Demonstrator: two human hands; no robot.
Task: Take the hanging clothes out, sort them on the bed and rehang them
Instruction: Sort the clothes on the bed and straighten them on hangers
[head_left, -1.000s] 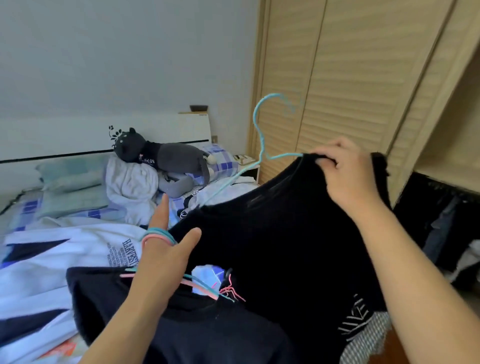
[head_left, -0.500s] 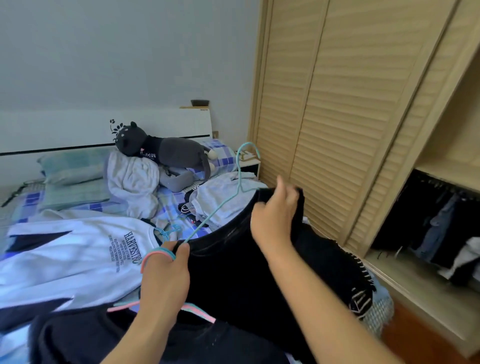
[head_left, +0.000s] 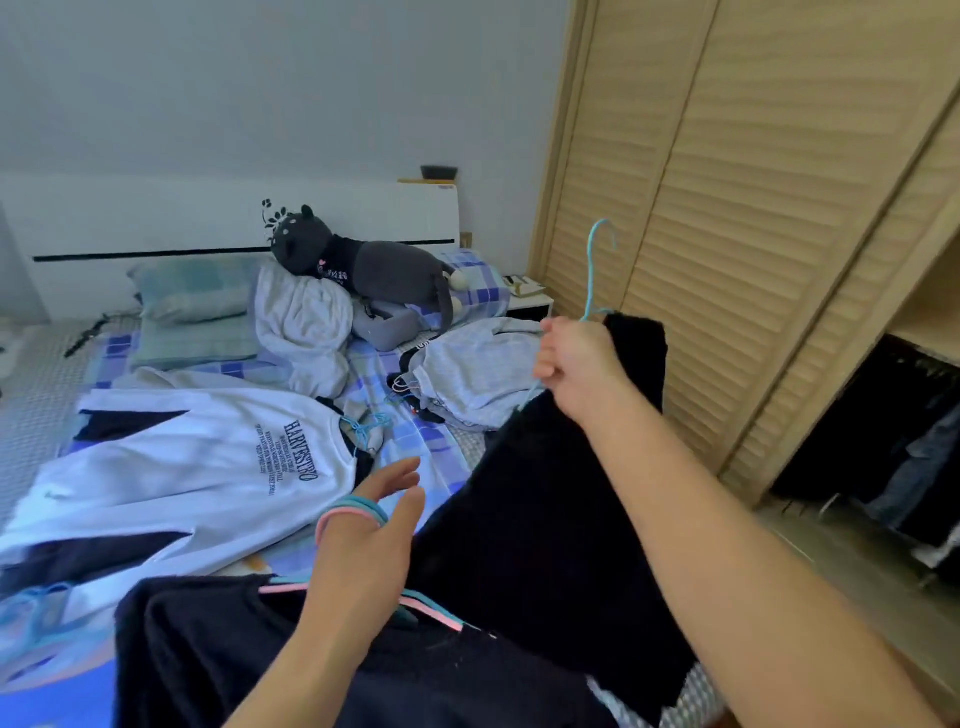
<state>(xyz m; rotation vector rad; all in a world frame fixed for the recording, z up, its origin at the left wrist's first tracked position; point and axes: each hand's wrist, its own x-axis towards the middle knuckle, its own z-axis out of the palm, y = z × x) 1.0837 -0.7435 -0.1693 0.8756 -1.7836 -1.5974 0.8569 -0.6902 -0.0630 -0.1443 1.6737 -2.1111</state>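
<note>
Right hand grip pinching blue hanger and black garment, left hand grip spread, white sweatshirt printed "HARVESTPRO"

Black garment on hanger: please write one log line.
right hand grips blue hanger with black garment | left hand open, hangers looped over it

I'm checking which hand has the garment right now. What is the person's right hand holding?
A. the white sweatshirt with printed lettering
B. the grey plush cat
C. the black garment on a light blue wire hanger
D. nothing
C: the right hand grips the black garment at its top, where the light blue wire hanger sticks up above the fist.
</note>
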